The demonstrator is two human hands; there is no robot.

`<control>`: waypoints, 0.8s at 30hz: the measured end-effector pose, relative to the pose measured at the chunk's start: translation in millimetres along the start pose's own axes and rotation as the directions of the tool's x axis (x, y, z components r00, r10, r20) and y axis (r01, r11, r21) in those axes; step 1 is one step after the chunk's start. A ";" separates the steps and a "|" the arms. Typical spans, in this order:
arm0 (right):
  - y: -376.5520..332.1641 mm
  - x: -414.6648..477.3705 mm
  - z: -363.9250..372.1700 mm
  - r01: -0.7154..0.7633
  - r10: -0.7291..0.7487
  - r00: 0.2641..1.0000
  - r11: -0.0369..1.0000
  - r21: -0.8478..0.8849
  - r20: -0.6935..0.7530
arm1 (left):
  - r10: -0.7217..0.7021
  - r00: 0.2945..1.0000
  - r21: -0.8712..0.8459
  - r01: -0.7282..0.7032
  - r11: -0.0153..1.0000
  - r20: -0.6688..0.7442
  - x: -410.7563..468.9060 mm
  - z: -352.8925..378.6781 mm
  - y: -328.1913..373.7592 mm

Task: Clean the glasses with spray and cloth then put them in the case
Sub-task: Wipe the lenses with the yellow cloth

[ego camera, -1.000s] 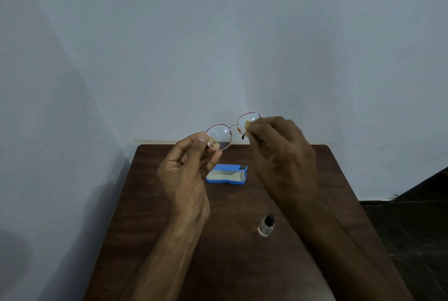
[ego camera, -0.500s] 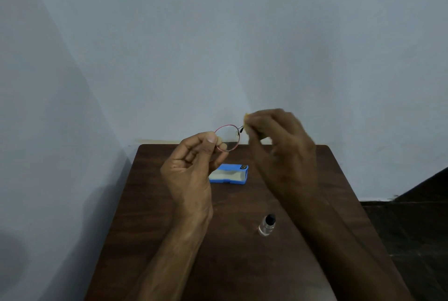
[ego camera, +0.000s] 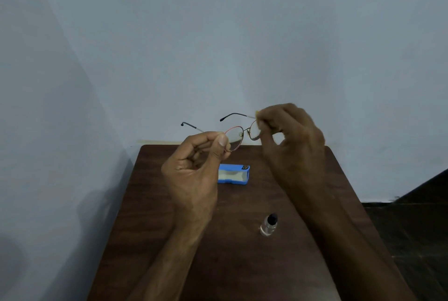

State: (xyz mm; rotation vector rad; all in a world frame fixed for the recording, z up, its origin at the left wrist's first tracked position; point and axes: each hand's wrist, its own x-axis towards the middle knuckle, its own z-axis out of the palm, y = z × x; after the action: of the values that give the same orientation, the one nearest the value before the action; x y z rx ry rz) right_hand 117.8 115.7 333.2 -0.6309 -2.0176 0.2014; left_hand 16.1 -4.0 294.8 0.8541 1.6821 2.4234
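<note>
Held up in the air between both hands: thin wire-framed glasses (ego camera: 234, 137), both temples unfolded and pointing away toward the wall (ego camera: 218, 46). Pinched at the outer edge of the red-rimmed lens by thumb and forefinger of the left hand (ego camera: 194, 169), with the remaining fingers curled into the palm. Taken at the other lens by the right hand (ego camera: 291, 140), with thumb and fingertips closed on a small pale yellow cloth (ego camera: 257, 114) pressed against that lens. Only a corner of the cloth showing above the fingers, the rest hidden.

Just beyond and below the left thumb, between the two hands, lying flat on the dark wooden table (ego camera: 145, 228): a blue case (ego camera: 234, 174), open, with pale lining showing.

Nearer than both hands, just inside the right forearm, standing upright on the table: a small clear spray bottle (ego camera: 268, 225) with a black cap, touched by neither hand. Well apart from the case, with bare wood between.
</note>
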 end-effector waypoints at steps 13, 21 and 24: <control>-17.0 -28.7 12.8 0.057 -0.057 0.998 0.998 0.023 0.023 | -0.182 0.980 -0.170 0.166 0.971 -0.084 1.7 -0.1 -9.8; -6.3 -36.0 17.6 0.029 -0.027 0.999 0.999 -0.047 0.040 | -0.359 0.927 -0.352 0.302 0.886 -0.109 2.7 0.9 -8.1; 4.6 -27.3 14.7 -0.028 0.027 0.999 0.999 -0.041 -0.018 | -0.405 0.909 -0.381 0.341 0.859 -0.098 0.9 2.1 -7.0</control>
State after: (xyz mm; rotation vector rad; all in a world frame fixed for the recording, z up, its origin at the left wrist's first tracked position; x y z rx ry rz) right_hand 117.6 107.4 303.0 -0.6841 -2.0012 0.1707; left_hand 14.6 0.8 289.5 0.2390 1.2377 2.4567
